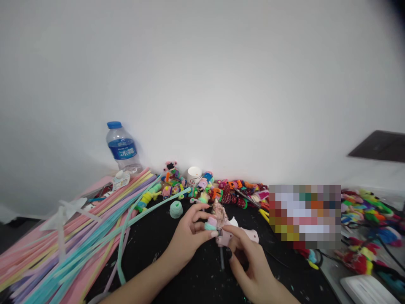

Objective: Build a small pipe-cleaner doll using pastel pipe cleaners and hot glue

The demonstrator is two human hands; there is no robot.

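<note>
My left hand [195, 228] pinches a small coiled pipe-cleaner piece [210, 223], pink on top and mint green below, between thumb and fingers. Just beside it lies a pale pink glue gun [224, 239], its nozzle end smeared with brownish residue and a clear glue stick [222, 257] poking out toward me. My right hand [245, 255] is over the glue gun, index finger stretched to its body near the coiled piece. The right thumb is apart from that finger, and I see nothing held between them. A mint coiled cone [176, 209] sits left of my hands on the black mat [186, 274].
Bundles of pastel pipe cleaners [104, 228] cover the left side. A water bottle [122, 147] and a paper cup [194, 175] stand near the wall. Several colourful pipe-cleaner figures [172, 190] line the back. On the right are yellow-handled pliers [264, 215], a blurred-out patch and a white device [363, 290].
</note>
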